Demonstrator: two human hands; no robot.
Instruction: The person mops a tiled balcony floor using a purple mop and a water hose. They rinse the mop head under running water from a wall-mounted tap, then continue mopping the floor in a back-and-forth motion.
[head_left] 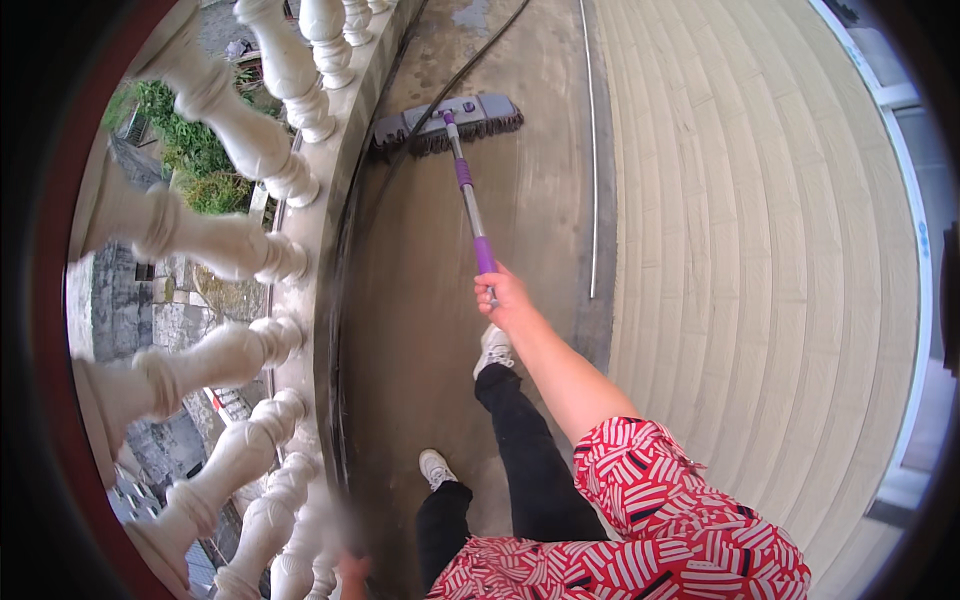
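My right hand point(503, 293) is closed around the handle of a flat mop point(470, 195), which stretches ahead of me over the wet concrete floor. Purple grips and a silver pole lead down to a wide grey mop head point(490, 105) with a dark fringe, lying on the floor near the balustrade. A black hose point(460, 70) crosses the left part of the mop head. Low at the left, my left hand point(352, 572) is a blur beside the white balusters; its fingers cannot be made out.
White turned balusters point(225, 245) on a concrete kerb point(325, 230) line the left side, with greenery and stone lower down beyond them. A thin pale pipe point(592, 170) runs along the right edge of the floor, below a beige tiled wall point(750, 250). A blue-white window frame point(920, 200) edges the wall.
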